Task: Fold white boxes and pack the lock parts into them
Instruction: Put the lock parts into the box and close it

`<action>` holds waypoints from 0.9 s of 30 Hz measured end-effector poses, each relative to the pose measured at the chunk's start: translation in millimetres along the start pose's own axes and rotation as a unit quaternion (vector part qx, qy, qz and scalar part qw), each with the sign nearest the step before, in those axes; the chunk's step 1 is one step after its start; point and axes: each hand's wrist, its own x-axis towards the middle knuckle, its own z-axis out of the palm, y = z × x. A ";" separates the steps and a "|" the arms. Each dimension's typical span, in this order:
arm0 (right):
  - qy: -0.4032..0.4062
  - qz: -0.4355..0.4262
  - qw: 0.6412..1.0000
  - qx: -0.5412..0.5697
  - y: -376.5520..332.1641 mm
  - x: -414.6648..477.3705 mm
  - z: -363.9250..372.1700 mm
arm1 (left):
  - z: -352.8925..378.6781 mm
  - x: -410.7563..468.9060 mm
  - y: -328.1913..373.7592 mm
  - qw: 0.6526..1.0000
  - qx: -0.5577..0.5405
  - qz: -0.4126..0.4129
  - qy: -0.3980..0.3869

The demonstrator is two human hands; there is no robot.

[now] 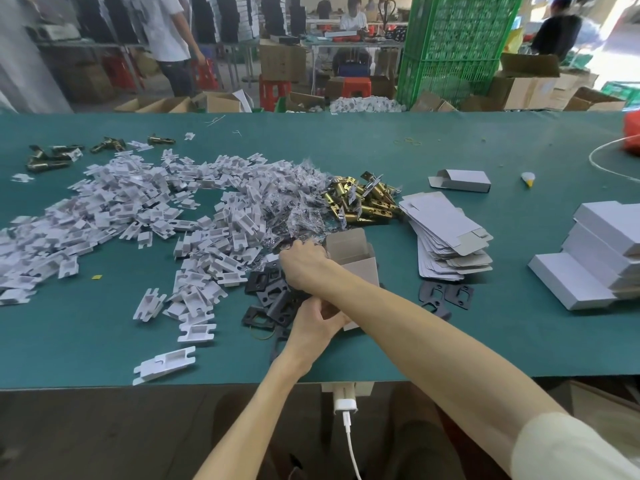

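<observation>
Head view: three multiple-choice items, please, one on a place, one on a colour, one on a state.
1. Where does the stack of flat box blanks lie, seen from the brass latches?
A) to their left
B) to their right
C) under them

2. The table cover is:
A) red
B) green
C) yellow

3. The box at the left hand and right hand is:
A) flat
B) taped shut
C) folded up, far end open

Key:
1 B, the blanks sit right of the brass pile.
2 B, the cover is green all across.
3 C, the far flaps stand up around an open mouth.
</observation>
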 end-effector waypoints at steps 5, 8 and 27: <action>0.044 -0.010 0.999 -0.005 -1.1 -1.0 0.7 | -0.3 1.8 -1.8 1.000 0.004 -0.010 0.008; 0.087 -0.003 0.996 -0.008 -1.2 -1.8 0.2 | -0.3 2.1 -1.7 1.000 0.010 -0.011 0.007; 0.165 -0.089 0.923 0.335 33.0 -30.8 -75.6 | -0.8 -6.2 10.5 0.997 -0.076 0.000 -0.025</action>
